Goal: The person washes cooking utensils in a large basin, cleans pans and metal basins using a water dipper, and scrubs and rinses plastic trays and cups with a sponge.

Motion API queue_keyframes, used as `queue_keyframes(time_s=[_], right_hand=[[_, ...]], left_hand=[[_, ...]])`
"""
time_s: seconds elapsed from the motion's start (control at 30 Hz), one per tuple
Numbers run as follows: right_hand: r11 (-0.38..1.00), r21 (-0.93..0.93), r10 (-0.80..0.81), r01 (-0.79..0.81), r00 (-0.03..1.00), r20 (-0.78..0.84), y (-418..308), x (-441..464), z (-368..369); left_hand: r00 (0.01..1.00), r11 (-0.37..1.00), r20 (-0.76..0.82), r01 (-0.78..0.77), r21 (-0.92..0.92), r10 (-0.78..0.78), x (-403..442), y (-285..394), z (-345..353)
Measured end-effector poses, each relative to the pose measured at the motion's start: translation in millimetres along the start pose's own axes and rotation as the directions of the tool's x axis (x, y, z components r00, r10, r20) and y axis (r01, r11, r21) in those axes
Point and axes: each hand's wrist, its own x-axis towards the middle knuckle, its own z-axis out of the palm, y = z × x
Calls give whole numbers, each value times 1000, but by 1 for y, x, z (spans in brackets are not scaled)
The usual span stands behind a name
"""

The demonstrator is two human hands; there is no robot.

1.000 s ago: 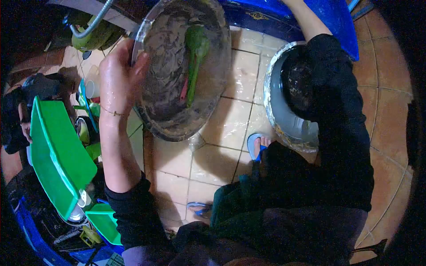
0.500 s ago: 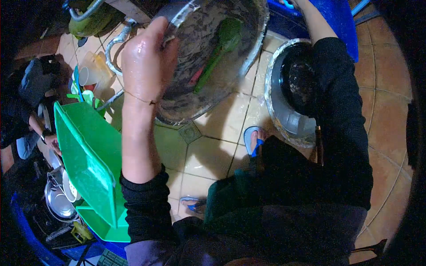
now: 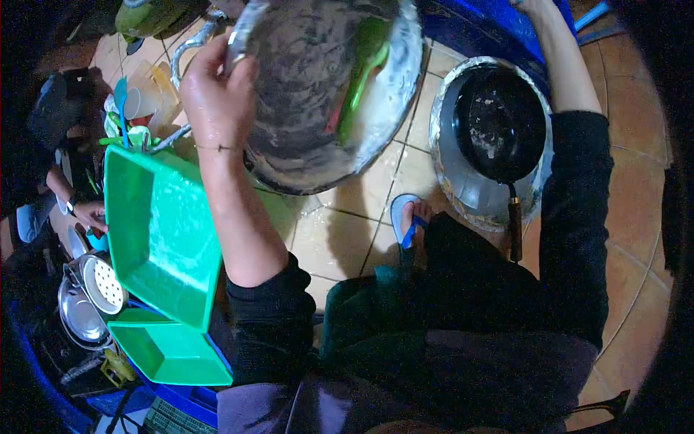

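Note:
My left hand [image 3: 220, 90] grips the left rim of a large dark oval basin [image 3: 289, 94], which is tilted. Green ladles or spoons [image 3: 361, 83] and a pinkish-red piece [image 3: 334, 118] lie inside, near its right wall, which looks whitish and wet. At the top edge, by a blue container [image 3: 491, 29], my right hand [image 3: 530, 6] is mostly cut off, and its fingers are hidden. Below my right forearm's left side, a black frying pan [image 3: 500, 123] with a brown handle rests in a round grey basin [image 3: 455, 173].
Another person's hand [image 3: 90, 215] touches a large green tub [image 3: 163, 239]. A smaller green tub [image 3: 170, 354], a white strainer [image 3: 107, 283] and a metal pot [image 3: 83, 315] are at the lower left. Cups and utensils [image 3: 134, 105] stand behind. A sandaled foot [image 3: 410, 219] is on the tiles.
The oval basin has been raised and tilted with my left hand on its rim. My right arm has moved right, uncovering the pan. The green tub has shifted right and turned.

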Motion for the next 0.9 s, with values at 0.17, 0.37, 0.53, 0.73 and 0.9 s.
queue_keyframes(time_s=[0.17,0.37,0.53,0.73,0.9], right_hand=[[993,-120,9,-9,1000,2,-15,-58,3],[994,-85,83,-65,968,237,-6,-79,-59],[994,-64,97,-86,974,205,-26,-166,-21],[962,-181,233,-205,961,150,-16,-219,-26],[938,-266,244,-223,968,48,-3,-254,-6]], left_hand=[[977,969,-145,183,168,-159,21,-84,-23],[979,864,1,181,469,-205,33,-166,-25],[909,751,81,284,596,-408,13,-146,-4],[981,814,191,-92,574,-24,-5,-85,103],[764,890,480,268,370,-430,-27,-87,223]])
